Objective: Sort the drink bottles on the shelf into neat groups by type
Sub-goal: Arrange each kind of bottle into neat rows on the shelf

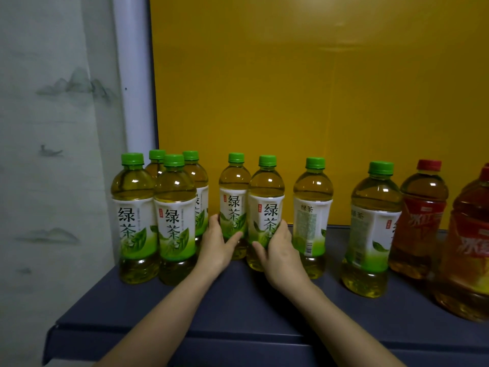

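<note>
Left hand: my left hand (219,243) wraps the lower label of the left-centre bottle (234,200), thumb laid across the front, fingers round its left side.
Right hand: my right hand (281,251) grips the right-centre bottle (266,207) low down, thumb on the front, fingers curled round its right side.
The held pair: both stand upright on the shelf (238,311), side by side and touching, with green caps, pale yellow-green drink and white-and-green labels reading 绿茶 in large black characters. A small red seal sits beside the title; I cannot read it.
Left group: the cluster of four (174,221) stands at the shelf's left end, two in front and two behind. The front pair shows 绿茶 face-on; the rear pair is mostly hidden.
Turned bottle: the turned bottle (312,218), just right of my right hand, shows its back: a small 绿茶, fine print too small to read, a barcode.
Far green bottle: the far green bottle (373,229) stands apart further right, label rotated, barcode low down.
Red group: the red-capped bottles (422,215) at the right edge hold amber drink. Their red labels carry white characters, of which only 冰红 is legible; the nearer one is cut by the frame.
Backdrop: a yellow panel (317,88) behind; a wall hanging (60,123) with grey ink mountains at left.
</note>
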`<state>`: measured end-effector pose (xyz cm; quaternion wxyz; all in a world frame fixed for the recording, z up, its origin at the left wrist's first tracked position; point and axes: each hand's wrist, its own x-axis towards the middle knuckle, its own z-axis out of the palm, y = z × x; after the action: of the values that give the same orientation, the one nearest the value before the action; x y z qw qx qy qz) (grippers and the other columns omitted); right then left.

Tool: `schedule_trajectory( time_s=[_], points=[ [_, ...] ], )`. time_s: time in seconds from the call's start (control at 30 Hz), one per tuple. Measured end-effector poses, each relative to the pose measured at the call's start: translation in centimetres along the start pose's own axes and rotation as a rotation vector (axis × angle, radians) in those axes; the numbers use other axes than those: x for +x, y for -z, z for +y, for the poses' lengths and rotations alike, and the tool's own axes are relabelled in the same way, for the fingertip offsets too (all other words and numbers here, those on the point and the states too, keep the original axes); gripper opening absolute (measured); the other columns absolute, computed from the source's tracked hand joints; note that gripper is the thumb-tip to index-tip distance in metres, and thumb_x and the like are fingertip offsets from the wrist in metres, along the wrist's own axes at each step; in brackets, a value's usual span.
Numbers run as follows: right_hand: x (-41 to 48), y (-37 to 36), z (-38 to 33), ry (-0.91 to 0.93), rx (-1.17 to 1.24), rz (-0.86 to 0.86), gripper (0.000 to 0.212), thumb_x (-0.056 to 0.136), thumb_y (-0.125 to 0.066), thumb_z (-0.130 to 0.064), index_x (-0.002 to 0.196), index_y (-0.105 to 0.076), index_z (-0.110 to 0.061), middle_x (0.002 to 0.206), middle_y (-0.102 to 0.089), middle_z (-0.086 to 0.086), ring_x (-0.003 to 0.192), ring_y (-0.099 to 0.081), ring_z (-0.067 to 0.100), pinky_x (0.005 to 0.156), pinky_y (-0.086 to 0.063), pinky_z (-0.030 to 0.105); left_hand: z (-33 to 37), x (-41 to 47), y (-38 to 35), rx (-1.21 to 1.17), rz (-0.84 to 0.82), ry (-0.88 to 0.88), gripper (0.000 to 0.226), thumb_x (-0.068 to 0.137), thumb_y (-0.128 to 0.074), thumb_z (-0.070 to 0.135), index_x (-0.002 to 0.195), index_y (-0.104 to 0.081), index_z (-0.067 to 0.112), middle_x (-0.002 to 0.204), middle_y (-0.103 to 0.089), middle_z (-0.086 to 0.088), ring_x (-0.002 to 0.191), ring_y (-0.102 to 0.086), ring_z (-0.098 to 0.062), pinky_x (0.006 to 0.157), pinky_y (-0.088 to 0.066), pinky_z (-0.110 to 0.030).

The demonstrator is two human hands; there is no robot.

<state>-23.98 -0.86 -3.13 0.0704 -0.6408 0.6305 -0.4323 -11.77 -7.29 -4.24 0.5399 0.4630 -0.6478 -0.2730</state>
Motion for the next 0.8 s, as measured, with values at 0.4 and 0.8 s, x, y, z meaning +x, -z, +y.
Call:
schedule_trajectory(
  time_s=[0.4,0.8],
  points=[
    [2.4,-2.0,-0.8,-0.184,-0.006,0.07,0.063,0.091,-0.051,-0.026,0.139,-0.016,-0.004,0.135,-0.041,0.016,0.123,-0.046,0.035,0.096,-0.039,0.041,0.6,0.2,-0.1,0.17,0.032,-0.026,0.055,0.086,-0.061,0.012,0.132,-0.034,0.001,0.136,-0.048,-0.014,0.127,-0.043,-0.025,0.103,-0.032,-0.029],
    [-3.4,3.4,0.9,0.178,0.014,-0.12,0.056,0.093,-0.049,-0.017,0.143,-0.027,-0.009,0.147,-0.034,0.001,0.136,-0.031,0.013,0.109,-0.021,0.016,4.4,-4.8,-0.6,0.317,0.208,-0.472,0.055,0.084,-0.05,-0.001,0.136,-0.034,0.003,0.144,-0.032,-0.011,0.136,-0.025,-0.017,0.109,-0.012,-0.013]
  ],
)
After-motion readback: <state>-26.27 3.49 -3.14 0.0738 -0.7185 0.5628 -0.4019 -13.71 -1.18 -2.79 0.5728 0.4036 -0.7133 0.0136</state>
